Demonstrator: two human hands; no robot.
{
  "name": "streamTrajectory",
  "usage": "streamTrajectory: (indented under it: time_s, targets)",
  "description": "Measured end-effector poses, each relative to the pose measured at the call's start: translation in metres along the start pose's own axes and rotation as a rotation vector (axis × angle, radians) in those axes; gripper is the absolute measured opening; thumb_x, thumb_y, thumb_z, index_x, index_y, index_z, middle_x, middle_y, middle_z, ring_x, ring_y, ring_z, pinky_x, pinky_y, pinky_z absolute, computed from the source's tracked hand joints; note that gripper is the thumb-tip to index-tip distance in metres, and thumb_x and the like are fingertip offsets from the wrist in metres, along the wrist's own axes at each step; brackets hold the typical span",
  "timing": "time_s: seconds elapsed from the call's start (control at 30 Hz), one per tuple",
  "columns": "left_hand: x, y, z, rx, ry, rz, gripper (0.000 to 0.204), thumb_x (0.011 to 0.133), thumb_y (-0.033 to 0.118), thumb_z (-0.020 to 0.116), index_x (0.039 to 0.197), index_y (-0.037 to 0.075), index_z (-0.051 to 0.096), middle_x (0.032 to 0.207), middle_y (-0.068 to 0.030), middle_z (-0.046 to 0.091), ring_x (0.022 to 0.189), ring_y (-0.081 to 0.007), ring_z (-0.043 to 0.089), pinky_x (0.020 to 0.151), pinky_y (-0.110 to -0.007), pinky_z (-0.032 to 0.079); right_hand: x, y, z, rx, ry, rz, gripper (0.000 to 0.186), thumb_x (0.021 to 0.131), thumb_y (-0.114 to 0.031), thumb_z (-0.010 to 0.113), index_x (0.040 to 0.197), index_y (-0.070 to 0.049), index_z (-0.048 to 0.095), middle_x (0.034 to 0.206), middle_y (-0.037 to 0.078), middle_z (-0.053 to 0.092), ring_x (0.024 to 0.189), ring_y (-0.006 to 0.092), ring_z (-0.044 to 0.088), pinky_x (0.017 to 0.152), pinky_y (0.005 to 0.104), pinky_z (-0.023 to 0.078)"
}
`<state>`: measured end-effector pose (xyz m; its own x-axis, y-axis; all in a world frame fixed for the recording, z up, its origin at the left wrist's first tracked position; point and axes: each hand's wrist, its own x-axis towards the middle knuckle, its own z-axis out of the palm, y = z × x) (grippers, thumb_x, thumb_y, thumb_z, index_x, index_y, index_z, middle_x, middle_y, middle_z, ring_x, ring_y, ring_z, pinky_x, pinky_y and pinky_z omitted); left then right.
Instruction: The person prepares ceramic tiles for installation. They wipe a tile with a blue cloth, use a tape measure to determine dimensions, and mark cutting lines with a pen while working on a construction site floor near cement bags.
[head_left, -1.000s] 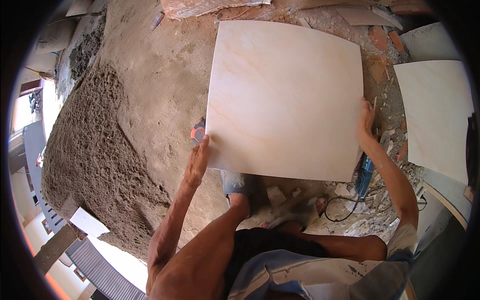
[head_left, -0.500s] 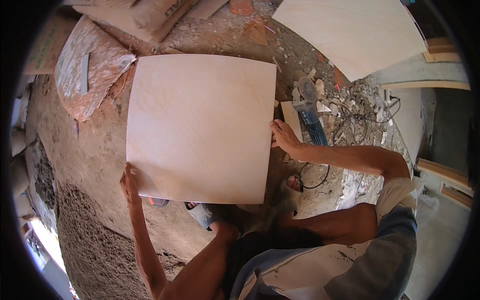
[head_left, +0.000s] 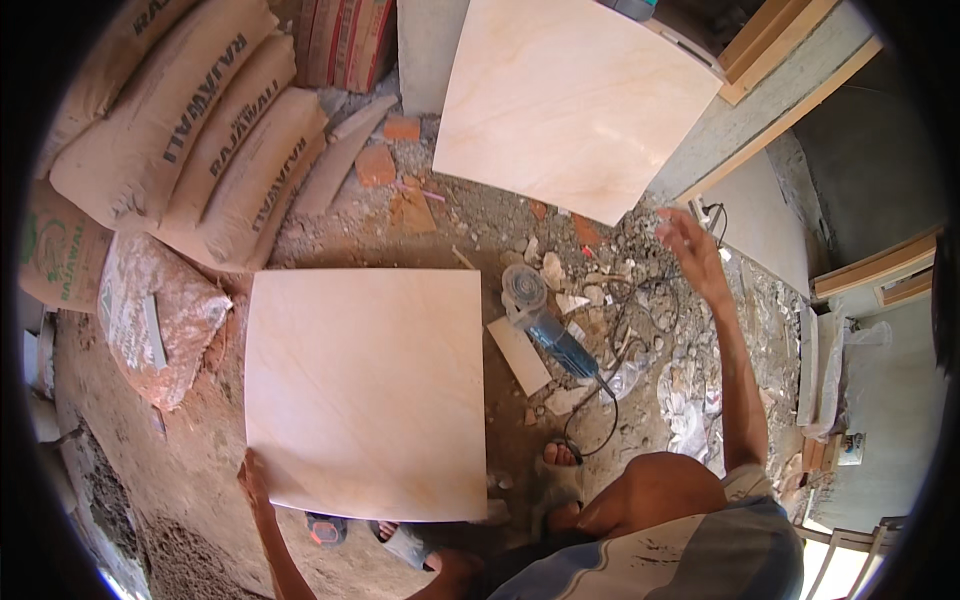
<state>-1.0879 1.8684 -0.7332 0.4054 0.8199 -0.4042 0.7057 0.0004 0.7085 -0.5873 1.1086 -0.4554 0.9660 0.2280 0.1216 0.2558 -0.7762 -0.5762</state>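
A large square cream floor tile with faint veining is in front of me, just beyond my feet. My left hand grips its left edge near the lower corner, thumb on top and the other fingers hidden beneath. My right hand is off the tile, stretched out to the far right with its fingers loosely apart and nothing visible in them. Near that hand, a second cream tile leans at the back. A blue angle grinder lies to the right of the front tile, beside a narrow tile offcut.
Stacked brown paper sacks fill the back left, with a torn sack in front. Rubble and broken tile cover the ground at right, crossed by the grinder's black cord. A black and orange object lies by my foot.
My right hand has let go of the front tile's right edge and reached forward and right. My left hand keeps its hold. The view has tilted up, showing more of the sacks and second tile.
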Motion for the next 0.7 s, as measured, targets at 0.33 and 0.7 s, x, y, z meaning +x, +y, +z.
streamTrajectory:
  time_s: [0.33,0.7]
  targets:
    - [0.015,0.032,0.001,0.355,0.274,0.170,0.055,0.109,0.055,0.058,0.118,0.003,0.074,0.097,-0.0142,0.078,0.089,-0.0356,0.074,0.081,-0.049,0.057,-0.232,0.025,0.180,0.465,-0.030,0.412,0.029,0.103,-0.012,0.071,0.131,-0.004,0.069,0.102,0.012,0.075,0.084,0.0186,0.073,0.075,0.0333,0.059]
    - [-0.091,0.160,0.071,0.530,0.417,0.627,0.063,0.109,0.049,0.059,0.152,0.004,0.050,0.159,-0.0261,0.046,0.151,-0.0460,0.039,0.121,-0.062,0.029,-0.223,-0.057,0.199,0.580,-0.728,0.209,0.032,0.105,-0.026,0.071,0.129,-0.006,0.070,0.099,0.013,0.078,0.088,0.0228,0.076,0.080,0.0379,0.059]
